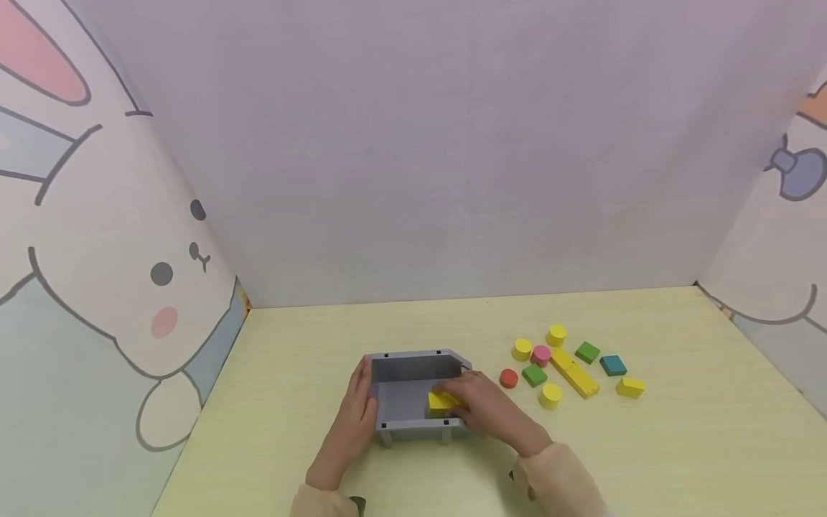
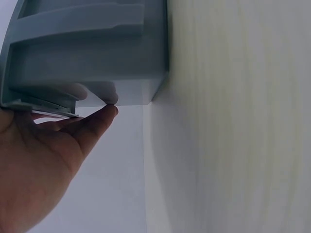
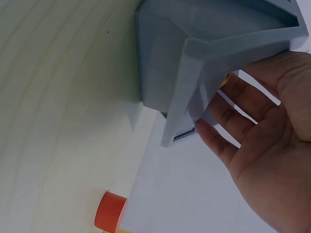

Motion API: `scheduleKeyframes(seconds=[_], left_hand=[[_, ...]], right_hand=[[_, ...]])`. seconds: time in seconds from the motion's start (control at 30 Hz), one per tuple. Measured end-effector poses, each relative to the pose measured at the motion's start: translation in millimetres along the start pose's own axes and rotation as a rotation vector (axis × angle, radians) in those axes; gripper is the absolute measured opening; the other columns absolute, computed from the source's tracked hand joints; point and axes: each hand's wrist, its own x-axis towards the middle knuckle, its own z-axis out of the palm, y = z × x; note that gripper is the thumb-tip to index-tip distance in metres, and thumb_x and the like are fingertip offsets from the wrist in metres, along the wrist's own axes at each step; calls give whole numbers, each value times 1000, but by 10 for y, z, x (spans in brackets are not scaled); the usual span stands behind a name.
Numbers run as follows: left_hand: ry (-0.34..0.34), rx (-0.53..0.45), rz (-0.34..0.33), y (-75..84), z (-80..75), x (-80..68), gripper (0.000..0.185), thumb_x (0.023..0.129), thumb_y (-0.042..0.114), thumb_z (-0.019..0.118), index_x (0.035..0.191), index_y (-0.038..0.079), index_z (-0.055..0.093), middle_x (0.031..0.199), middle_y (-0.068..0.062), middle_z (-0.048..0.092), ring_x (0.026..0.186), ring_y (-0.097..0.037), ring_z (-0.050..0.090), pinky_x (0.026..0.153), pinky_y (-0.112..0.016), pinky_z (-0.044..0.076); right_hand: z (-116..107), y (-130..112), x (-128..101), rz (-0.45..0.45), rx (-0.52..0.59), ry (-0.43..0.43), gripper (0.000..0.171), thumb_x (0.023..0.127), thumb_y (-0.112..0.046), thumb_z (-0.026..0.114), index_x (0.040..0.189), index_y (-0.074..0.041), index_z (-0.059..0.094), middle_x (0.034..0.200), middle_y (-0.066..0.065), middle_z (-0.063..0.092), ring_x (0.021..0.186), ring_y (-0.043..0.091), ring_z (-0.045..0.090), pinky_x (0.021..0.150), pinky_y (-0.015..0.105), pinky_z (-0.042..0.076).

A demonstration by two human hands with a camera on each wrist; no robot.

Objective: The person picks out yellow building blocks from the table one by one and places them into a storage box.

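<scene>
Pale yellow-green tabletop [image 1: 698,452] carries everything. Grey plastic open bin [image 1: 413,424] sits nr the person. Hands apart: L hand [image 1: 354,416], fingers fairly straight, rests vs bin's L side; R hand [image 1: 486,408] reaches in at the R, pinching a yellow rectangular block [image 1: 437,404] inside the bin's R end. Small pcs lie to the R, incl. flat blue block [image 1: 613,365] & short red cylinder [image 1: 508,378]. Step, I'd judge: positioning the block, bin steadied. Next move prob. calls for loosening R fingers w/o knocking the rim.

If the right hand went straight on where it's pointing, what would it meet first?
Likely the left wall of the grey bin, yellow block leading; depth is unclear, so the floor might come first.
</scene>
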Motion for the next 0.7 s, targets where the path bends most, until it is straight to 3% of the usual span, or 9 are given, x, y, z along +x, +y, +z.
scheduleKeyframes(seconds=[0.2,0.43,0.7], left_hand=[[-3,-4,-6,8,-2,1,56,94,2,31,145,-5,9,153,-19,6,140,-33,12,110,-49,19],[-7,-5,-4,0,2,-2,55,94,2,30,145,-5,8,153,-18,5,140,-33,11,110,-49,19],[-8,-3,-9,-9,7,0,55,95,2,30,145,-4,8,153,-17,5,140,-32,11,110,-49,19]], right_hand=[[0,36,9,-26,65,-9,32,77,-12,71,109,-13,67,104,-4,68,92,12,58,82,32,49],[39,79,25,-73,68,13,29,74,-14,73,103,-11,69,98,-3,69,85,11,56,78,29,48],[64,92,64,-35,72,-44,24,76,-16,71,100,-12,69,96,-6,69,92,13,58,98,41,42]])
